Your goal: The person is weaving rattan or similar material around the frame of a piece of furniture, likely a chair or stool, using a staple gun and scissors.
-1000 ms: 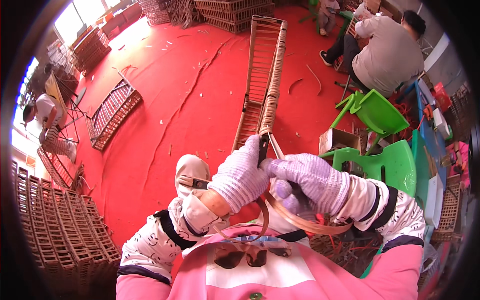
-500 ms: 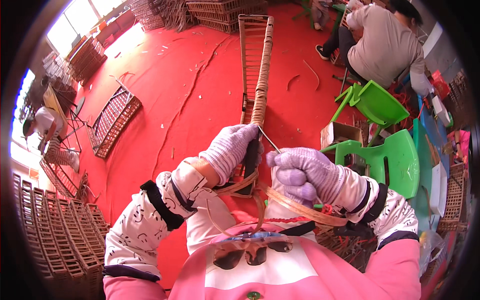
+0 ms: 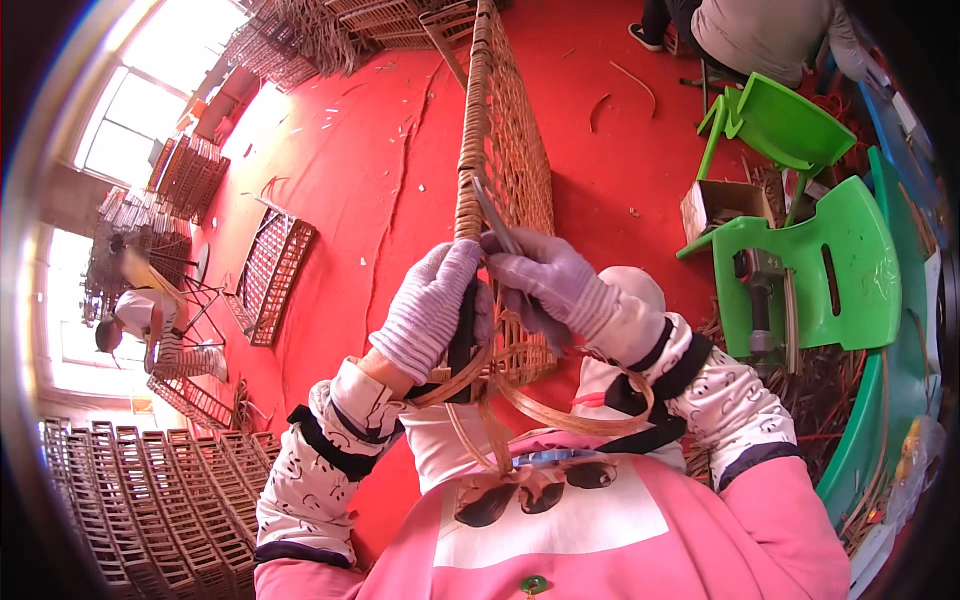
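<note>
One long wicker rack [image 3: 516, 140] runs top ctr. to mid-pic, axis near-vert. — L hand [image 3: 432, 312] clenched on its left edge, R hand [image 3: 552, 280] gripping grey tool [image 3: 492, 210] just beside.

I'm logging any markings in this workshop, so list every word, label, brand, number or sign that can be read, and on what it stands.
No text can be read.
Pink top: its front print shows dark sunglasses shapes, no legible words.
Woven piece in the hands: no writing visible.
Power tool on the green chair: any marking is too small to read.
Open box: any marking is too blurred to read.
</note>
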The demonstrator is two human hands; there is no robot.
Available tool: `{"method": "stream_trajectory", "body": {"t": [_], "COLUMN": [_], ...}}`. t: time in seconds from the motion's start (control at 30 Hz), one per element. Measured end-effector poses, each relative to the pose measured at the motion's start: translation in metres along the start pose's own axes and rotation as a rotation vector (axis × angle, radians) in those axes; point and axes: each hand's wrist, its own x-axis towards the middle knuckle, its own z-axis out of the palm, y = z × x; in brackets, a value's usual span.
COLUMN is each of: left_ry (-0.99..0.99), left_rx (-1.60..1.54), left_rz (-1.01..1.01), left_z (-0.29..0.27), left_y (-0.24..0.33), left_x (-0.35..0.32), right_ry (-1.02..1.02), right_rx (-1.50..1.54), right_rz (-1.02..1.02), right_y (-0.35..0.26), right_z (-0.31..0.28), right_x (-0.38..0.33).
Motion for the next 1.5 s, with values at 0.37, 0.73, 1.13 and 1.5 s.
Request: {"method": "stream_trajectory", "body": {"t": [0.37, 0.73, 1.13, 1.5], "left_ry": [-0.112, 0.109, 0.334, 0.261], "left_rx": [0.423, 1.222, 1.273, 1.158], "left_rz": [0.146, 0.562, 0.466, 0.736], "left_z": [-0.039, -0.133, -0.111, -0.122], "left_y": [-0.018, -0.021, -0.024, -0.029], "left_x": [-0.034, -0.008, -0.025, -0.031], "right_ry": [-0.003, 0.187, 1.154, 0.647], "right_rx": [0.117, -0.455, -0.728, -1.963], "right_rz": [-0.183, -0.365, 0.335, -0.532], "right_y": [0.059, 0.063, 0.030, -0.039], "right_z": [0.038, -0.033, -0.330, -0.224], "right_x": [-0.016, -0.044, -0.215, -0.113]}}
